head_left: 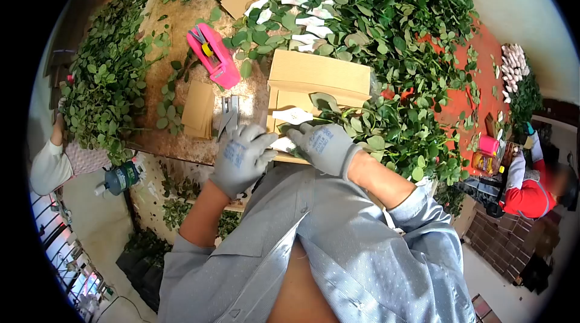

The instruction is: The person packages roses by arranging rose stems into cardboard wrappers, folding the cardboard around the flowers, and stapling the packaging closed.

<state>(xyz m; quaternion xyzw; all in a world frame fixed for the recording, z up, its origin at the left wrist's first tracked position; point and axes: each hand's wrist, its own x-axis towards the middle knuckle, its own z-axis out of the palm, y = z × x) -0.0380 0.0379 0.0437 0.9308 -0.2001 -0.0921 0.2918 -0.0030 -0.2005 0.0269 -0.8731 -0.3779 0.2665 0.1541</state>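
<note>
Cardboard wrap right in front of me, at the table's near edge, with one white-sleeved bud lying across it and another white sleeve peeking out between my gloves. My left hand is half curled, my right hand bent in from the other side; whether either pinches anything, I can't tell. Looks like I'm arranging buds on the card; the next move calls for light fingers and level heads. Left, a metal piece, brown cards; farther, a pink tool; right, leafy stems.
</note>
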